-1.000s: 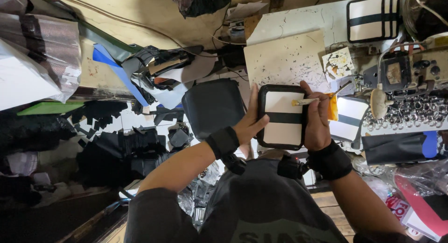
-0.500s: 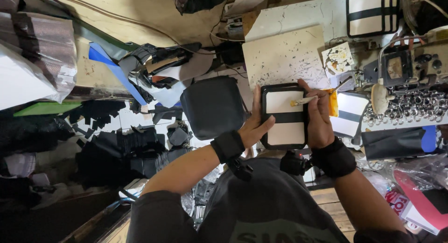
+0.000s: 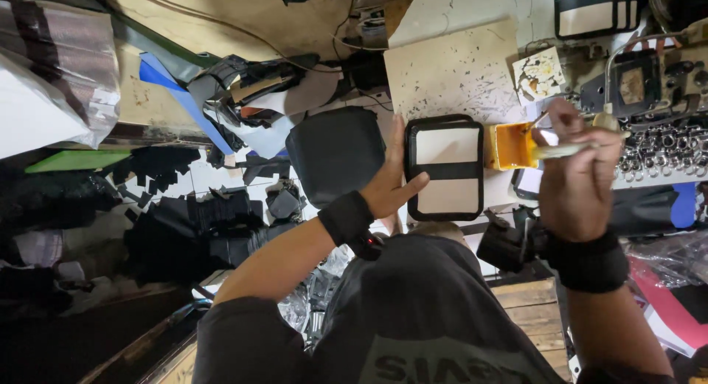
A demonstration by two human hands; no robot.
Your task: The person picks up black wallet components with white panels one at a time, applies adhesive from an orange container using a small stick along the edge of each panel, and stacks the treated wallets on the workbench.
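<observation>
Two hands, left (image 3: 389, 186) steadying panel (image 3: 445, 167) edge, right (image 3: 577, 174) gripping brush (image 3: 568, 147)

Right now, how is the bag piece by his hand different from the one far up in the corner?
The near panel lies whole in view, steadied by the left hand; the corner panel is cut off by the picture's edge and untouched. The near one looks bigger. Both are cream with black edging and a black middle band.

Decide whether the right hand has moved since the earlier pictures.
Yes. The right hand with its brush has left the black-framed panel and now sits by the yellow pot.
</observation>
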